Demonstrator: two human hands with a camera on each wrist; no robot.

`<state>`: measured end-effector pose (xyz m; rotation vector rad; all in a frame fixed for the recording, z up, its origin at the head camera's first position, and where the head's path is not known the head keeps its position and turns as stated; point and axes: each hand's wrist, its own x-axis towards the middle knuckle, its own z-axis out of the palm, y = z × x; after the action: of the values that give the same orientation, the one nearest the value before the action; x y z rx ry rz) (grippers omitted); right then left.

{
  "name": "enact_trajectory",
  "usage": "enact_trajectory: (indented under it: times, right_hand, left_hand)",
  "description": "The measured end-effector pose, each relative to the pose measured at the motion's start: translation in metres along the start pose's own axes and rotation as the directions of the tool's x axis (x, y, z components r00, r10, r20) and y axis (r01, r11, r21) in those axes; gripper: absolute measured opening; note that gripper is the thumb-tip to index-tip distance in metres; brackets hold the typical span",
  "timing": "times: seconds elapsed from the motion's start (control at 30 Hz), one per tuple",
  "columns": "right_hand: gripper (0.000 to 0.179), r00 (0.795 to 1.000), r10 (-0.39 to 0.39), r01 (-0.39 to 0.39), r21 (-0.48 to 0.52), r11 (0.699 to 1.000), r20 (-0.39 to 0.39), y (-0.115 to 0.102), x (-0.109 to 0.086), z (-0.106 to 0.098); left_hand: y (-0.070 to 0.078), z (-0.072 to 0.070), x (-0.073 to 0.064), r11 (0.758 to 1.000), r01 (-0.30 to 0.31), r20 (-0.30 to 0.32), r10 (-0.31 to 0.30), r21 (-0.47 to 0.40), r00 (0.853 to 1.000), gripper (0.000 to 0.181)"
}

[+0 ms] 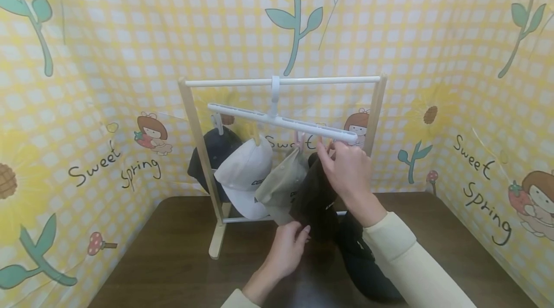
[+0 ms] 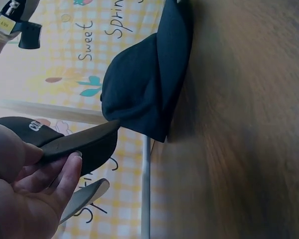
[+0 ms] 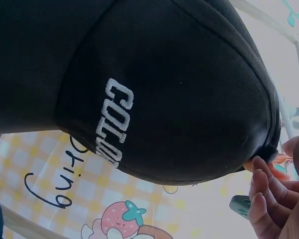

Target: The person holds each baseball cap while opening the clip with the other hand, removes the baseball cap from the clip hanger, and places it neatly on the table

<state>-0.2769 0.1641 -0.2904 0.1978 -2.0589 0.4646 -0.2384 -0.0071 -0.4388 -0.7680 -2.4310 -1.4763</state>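
A dark cap with white lettering hangs under the right half of a white clip hanger. My left hand pinches its brim between thumb and fingers. At the crown's top, my right hand pinches an orange clip, its fingertips right at the cap's button. Left of this cap hang a beige cap, a white cap and a navy cap, each below a clip. The hanger tilts down to the right.
A rack with wooden posts and a white top rail carries the hanger by its hook. Another black cap lies on the brown table by my right forearm. A green clip shows beside my right fingers.
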Motion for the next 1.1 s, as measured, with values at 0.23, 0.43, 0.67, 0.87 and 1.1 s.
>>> enact_trajectory:
  times: [0.23, 0.43, 0.67, 0.87, 1.1]
  right_hand:
    - [0.051, 0.999, 0.034, -0.034, -0.032, 0.999, 0.013, -0.001, 0.008, -0.002]
    - [0.057, 0.999, 0.054, -0.052, -0.086, 0.995, 0.01, -0.002, 0.013, -0.002]
    - [0.059, 1.0, 0.0, -0.001, -0.094, 0.996, -0.008, 0.002, 0.014, -0.002]
    - [0.057, 0.998, -0.056, 0.053, -0.093, 0.994, -0.028, 0.005, 0.015, 0.001]
    - [0.058, 0.998, -0.063, 0.062, -0.081, 0.995, -0.008, 0.007, 0.015, 0.002]
  left_hand:
    - [0.008, 0.003, 0.001, 1.0, -0.026, -0.003, 0.026, 0.009, 1.0, 0.033]
    - [0.013, 0.005, 0.001, 1.0, -0.009, 0.024, 0.009, -0.026, 1.0, 0.034]
    - [0.014, 0.006, 0.0, 1.0, -0.027, -0.018, 0.027, -0.004, 0.999, 0.033]
    - [0.012, 0.002, 0.0, 0.999, -0.033, -0.108, 0.036, 0.029, 0.993, 0.034]
    - [0.011, -0.001, 0.002, 0.999, -0.039, -0.105, 0.042, 0.025, 0.994, 0.031]
